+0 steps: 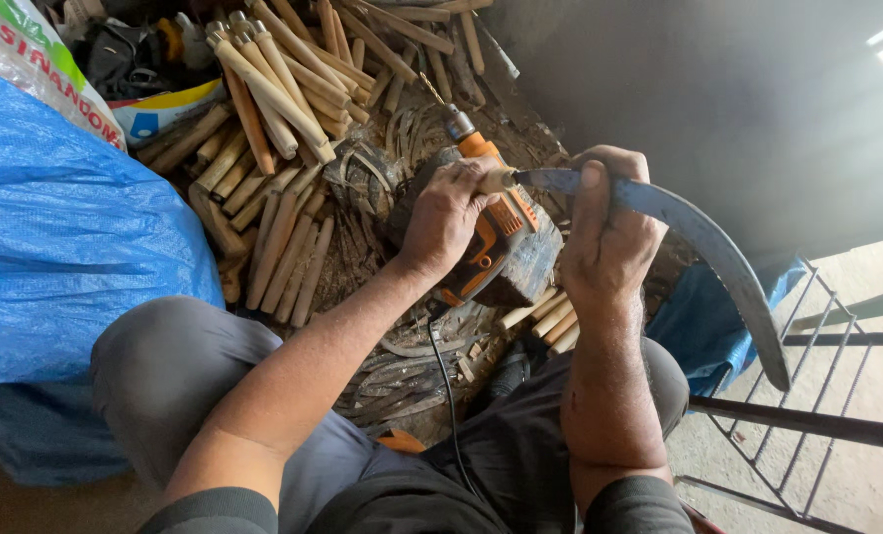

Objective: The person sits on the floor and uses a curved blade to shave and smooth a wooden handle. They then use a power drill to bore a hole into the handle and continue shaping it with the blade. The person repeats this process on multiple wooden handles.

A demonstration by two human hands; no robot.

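My left hand (449,210) grips a short wooden handle (498,179) whose end shows beside my thumb. My right hand (607,229) is closed around the base of a curved dark steel sickle blade (710,247), which sweeps down to the right. The blade's tang meets the wooden handle between my two hands. Under my hands an orange and black electric drill (496,232) lies on a dark wooden block (528,265), its bit pointing up and away. The drill's black cord (448,391) runs down between my knees.
A heap of turned wooden handles (283,129) covers the ground ahead and left. A blue tarp bundle (60,227) sits at left, blue cloth (703,321) at right. A metal rack (807,396) stands on the right. Dark curved blades (412,381) and more handles (550,321) lie by the block.
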